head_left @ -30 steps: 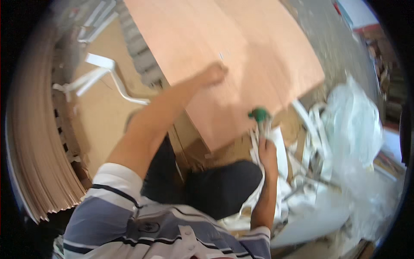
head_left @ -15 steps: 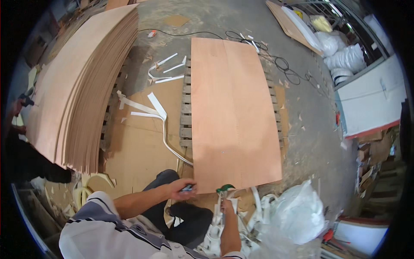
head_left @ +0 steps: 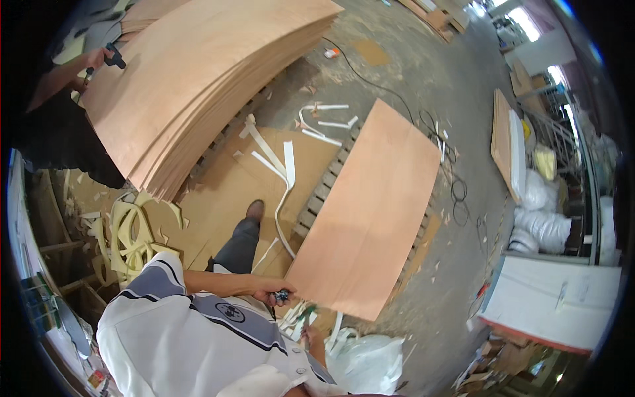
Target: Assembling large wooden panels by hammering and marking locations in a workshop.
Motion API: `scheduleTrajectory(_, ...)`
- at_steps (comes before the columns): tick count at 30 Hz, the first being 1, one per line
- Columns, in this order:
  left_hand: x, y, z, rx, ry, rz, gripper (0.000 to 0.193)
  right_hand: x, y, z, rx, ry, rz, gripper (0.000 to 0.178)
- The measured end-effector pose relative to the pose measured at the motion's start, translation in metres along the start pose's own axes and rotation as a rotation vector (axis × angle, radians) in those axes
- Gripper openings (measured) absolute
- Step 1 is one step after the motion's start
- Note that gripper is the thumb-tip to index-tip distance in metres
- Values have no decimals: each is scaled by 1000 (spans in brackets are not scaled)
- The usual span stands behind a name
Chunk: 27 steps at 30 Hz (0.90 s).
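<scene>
Fingers closing round a small dark object (head_left: 282, 296), the left hand (head_left: 264, 286) is hovering just beside the lower-left corner of a wooden board (head_left: 370, 212), which is lying on a pallet (head_left: 317, 198) mid-frame; the right hand (head_left: 315, 337), lower centre, is gripping a green-headed tool (head_left: 306, 314). The person seems to be pausing between tool strokes, any next move calling for clear reach over the board. Upright half a second ago, the board is now slanting rightward in a turning view
</scene>
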<state>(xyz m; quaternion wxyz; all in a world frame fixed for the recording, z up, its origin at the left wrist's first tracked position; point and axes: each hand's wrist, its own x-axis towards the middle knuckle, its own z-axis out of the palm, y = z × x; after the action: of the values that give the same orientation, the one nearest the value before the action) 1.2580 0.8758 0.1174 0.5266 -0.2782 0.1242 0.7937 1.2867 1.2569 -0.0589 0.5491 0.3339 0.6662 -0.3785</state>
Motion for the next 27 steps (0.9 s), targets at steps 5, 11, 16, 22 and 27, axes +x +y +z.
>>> scheduleTrajectory(5,-84,151,16,217,158,278,34,18,-154,50,-116,4,-71,23)
scheduleTrajectory(11,-201,307,21,120,125,704,37,-1,-313,74,-326,-10,-78,22)
scheduleTrajectory(16,-229,399,-4,1,169,848,38,14,-447,97,-448,-26,-78,20)
scheduleTrajectory(22,-225,505,-66,-359,-1,879,34,43,-649,116,-409,33,-163,19)
scheduleTrajectory(27,-246,620,-59,-528,94,930,29,42,-807,74,-340,127,-220,18)
